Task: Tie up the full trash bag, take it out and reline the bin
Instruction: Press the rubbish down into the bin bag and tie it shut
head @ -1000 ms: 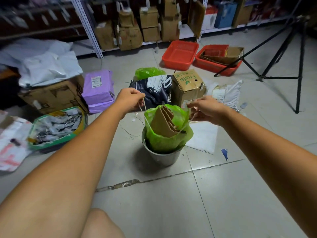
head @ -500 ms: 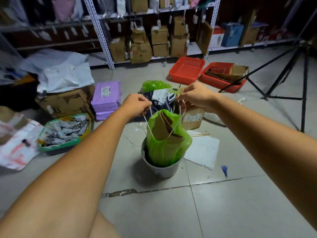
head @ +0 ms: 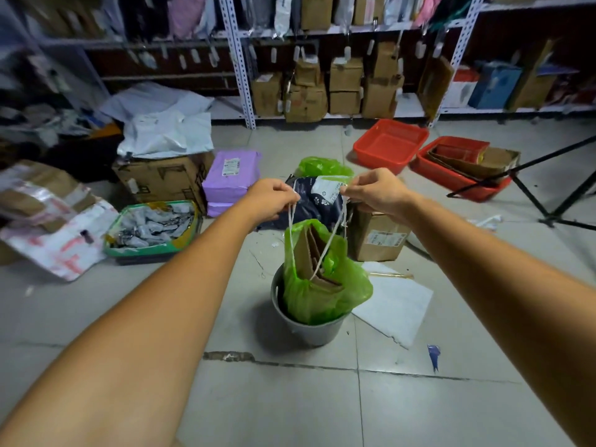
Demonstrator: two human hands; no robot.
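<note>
Trash bag [head: 322,295] lifted higher in bin [head: 309,330] (cardboard inside), both hands' fingers pinching drawstrings [head: 292,227], raised since before.

- Green trash bag [head: 322,295]: thin, translucent, stuffed with upright brown cardboard, mouth open, lower part sunk in the bin, upper part raised above the rim.
- White drawstrings [head: 292,233]: two taut strands rising from the bag's mouth.
- Grey bin [head: 309,332]: round, upright on tiled floor.

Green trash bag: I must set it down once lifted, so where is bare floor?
Bare tile lies in front of the grey round bin. Behind the bin it is crowded: brown cardboard box, dark printed pouch, purple parcels.
</note>
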